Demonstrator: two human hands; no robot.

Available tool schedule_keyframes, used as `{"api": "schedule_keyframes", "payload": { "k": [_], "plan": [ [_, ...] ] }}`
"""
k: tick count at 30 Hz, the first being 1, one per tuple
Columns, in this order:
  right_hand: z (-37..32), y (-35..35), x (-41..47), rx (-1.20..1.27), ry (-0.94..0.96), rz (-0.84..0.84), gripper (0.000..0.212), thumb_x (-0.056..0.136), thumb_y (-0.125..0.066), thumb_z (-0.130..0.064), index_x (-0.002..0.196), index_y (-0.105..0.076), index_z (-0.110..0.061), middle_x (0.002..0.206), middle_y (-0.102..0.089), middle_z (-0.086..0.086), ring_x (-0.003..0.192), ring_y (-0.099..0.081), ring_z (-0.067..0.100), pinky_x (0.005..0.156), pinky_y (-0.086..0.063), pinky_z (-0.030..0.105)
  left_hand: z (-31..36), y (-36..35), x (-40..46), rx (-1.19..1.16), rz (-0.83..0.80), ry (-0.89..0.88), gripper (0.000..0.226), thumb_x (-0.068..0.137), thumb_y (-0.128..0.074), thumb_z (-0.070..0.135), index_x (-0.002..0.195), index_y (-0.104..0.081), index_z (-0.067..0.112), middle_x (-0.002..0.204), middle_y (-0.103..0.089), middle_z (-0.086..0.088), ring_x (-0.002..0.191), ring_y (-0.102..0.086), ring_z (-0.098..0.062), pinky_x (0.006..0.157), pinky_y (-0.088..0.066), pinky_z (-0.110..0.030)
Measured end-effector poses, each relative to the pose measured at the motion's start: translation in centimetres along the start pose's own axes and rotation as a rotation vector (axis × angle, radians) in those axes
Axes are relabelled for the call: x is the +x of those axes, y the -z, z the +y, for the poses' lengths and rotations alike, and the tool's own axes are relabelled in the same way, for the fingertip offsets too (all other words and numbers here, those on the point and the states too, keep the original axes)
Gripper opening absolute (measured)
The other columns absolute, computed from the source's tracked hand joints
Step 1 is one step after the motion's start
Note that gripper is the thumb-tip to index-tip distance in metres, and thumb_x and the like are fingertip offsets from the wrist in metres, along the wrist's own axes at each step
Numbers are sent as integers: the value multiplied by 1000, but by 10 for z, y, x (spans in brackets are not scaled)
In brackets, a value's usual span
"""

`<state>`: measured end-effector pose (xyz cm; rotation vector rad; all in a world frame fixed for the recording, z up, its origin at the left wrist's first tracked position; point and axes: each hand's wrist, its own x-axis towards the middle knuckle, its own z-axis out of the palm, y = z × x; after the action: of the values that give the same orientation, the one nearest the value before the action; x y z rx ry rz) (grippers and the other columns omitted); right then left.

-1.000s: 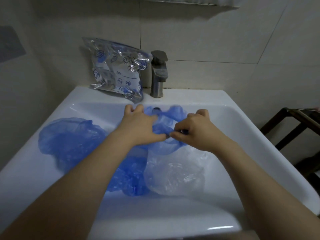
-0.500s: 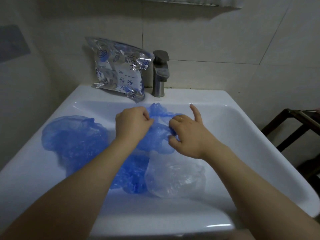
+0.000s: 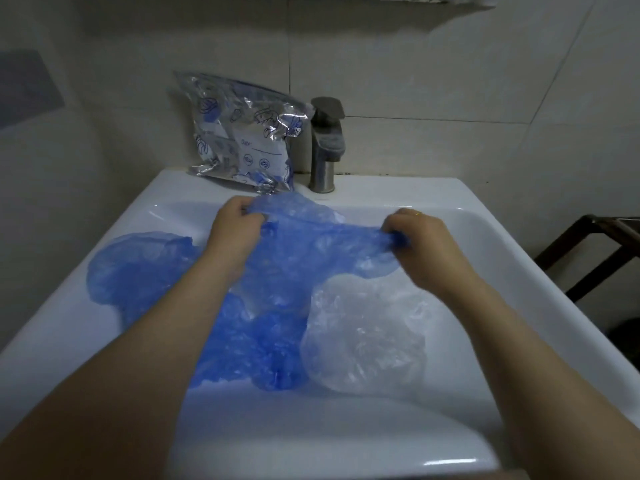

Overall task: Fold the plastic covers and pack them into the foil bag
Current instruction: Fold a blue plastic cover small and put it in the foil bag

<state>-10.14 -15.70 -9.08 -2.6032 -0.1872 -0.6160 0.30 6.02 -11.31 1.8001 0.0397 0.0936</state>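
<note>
A: What is in view, starting from the tap?

B: A metal tap (image 3: pixel 325 143) stands at the back of a white washbasin (image 3: pixel 485 244), against a pale tiled wall. Just left of the tap, a crinkled silver foil bag (image 3: pixel 242 133) with blue printing leans against the wall, its lower edge resting on the basin's back ledge.

A: And the hands?

B: Both bare arms reach into the basin in front of the tap. The left hand (image 3: pixel 237 230) is closed, fingers curled around one end of a thin blue plastic cover (image 3: pixel 304 237), in front of the tap and a little to its left. The right hand (image 3: pixel 420 237), with a ring on one finger, is closed too, pinching the other end of that same cover, in front of the tap and to its right. The cover is stretched between the two hands, raised above the basin floor, its loose middle hanging down.

A: Where are the other covers?

B: Further from the tap, towards the person, a clear plastic cover (image 3: pixel 367 344) lies crumpled in the basin under the right forearm. Beside it, beneath the held one, sits a bunched blue cover (image 3: pixel 256 355). Another blue cover (image 3: pixel 138 268) lies spread on the basin's slope, well left of the tap and left of the left forearm
</note>
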Motion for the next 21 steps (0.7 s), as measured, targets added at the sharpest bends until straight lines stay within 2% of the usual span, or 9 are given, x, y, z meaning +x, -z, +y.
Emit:
{"api": "schedule_keyframes", "payload": {
  "k": [4,6,9,10,12,14,16,19,21],
  "plan": [
    [11,9,-4,142,-222,45,34,76,-47,15,90,-56,-15,75,-54,1,67,-48,17,52,-34,7,11,0,-12,-401,-312,197,46,88,-45,10,48,-67,16,77,-68,-1,81,-55,-17,71,-39,-26],
    [12,6,-4,170,-263,29,40,80,-47,14,105,-59,-15,85,-58,3,74,-53,18,56,-35,11,16,-2,-20,-475,-484,219,43,92,-39,13,51,-52,14,65,-68,-3,81,-60,-17,76,-42,-27],
    [20,3,-2,166,-320,78,36,78,-45,12,97,-65,-11,88,-63,7,80,-56,21,65,-37,21,20,-9,-31,-335,-530,190,35,97,-41,24,63,-42,16,53,-57,2,68,-64,-14,66,-50,-23],
    [21,3,-2,182,-343,98,35,76,-44,12,94,-65,-10,88,-64,8,79,-56,22,65,-38,23,21,-13,-36,-258,-515,164,33,97,-45,30,66,-47,17,56,-58,4,66,-61,-12,61,-49,-22],
    [20,2,-2,232,-387,141,32,75,-43,11,91,-61,-11,86,-62,8,76,-54,22,61,-38,25,22,-22,-46,-105,-529,116,25,90,-52,44,79,-58,22,77,-64,5,75,-59,-11,67,-48,-24],
    [15,-2,-3,299,-416,169,29,77,-43,9,89,-57,-13,83,-59,5,71,-51,19,57,-37,23,23,-27,-56,24,-627,84,45,73,-62,55,103,-59,22,104,-63,4,89,-60,-10,80,-48,-27],
    [10,-7,-3,402,-444,180,27,79,-41,8,89,-54,-14,82,-57,2,71,-50,17,61,-40,24,20,-33,-63,170,-711,20,68,59,-73,56,116,-53,26,111,-59,11,98,-58,-6,86,-47,-25],
    [6,-5,-2,658,-519,157,27,84,-37,8,92,-55,-11,82,-59,2,77,-56,20,70,-46,31,13,-40,-68,329,-616,-143,32,74,-78,28,96,-55,27,85,-56,19,80,-53,2,65,-42,-10],
    [7,0,-1,759,-507,105,23,84,-42,5,96,-59,-5,84,-62,7,77,-59,21,72,-49,33,10,-41,-64,245,-490,-146,15,82,-70,17,80,-56,23,73,-56,13,70,-53,-3,59,-42,-13]
  ]
}}
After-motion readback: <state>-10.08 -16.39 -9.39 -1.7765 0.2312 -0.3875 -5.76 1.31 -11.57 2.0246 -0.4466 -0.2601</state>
